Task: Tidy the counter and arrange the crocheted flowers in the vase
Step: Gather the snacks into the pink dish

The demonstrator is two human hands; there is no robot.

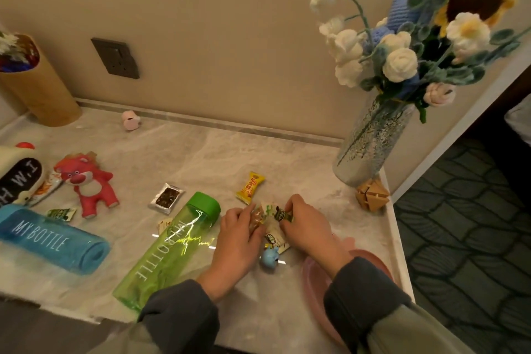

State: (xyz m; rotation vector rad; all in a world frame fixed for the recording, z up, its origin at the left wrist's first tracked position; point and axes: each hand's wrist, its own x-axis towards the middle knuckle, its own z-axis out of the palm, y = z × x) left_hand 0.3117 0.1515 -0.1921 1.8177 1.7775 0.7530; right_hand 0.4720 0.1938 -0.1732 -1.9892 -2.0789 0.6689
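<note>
The light is warm, yellowish and rather dim; from where it comes, I cannot tell. The wall [218,23] and the desk [218,158] are lit evenly, with only soft, faint shadows under the things. The floor [465,224] at the right is much darker. A thin bright streak of glare crosses the green bottle [169,250], and small white reflections lie on the desk beside it. The left hand [235,241], the right hand [310,227] and the packets [270,218] they hold are a little smeared. The flowers [402,46] look soft. Near the side edges the picture bends: the vase [370,141] and the cup [43,89] lean outward.
</note>
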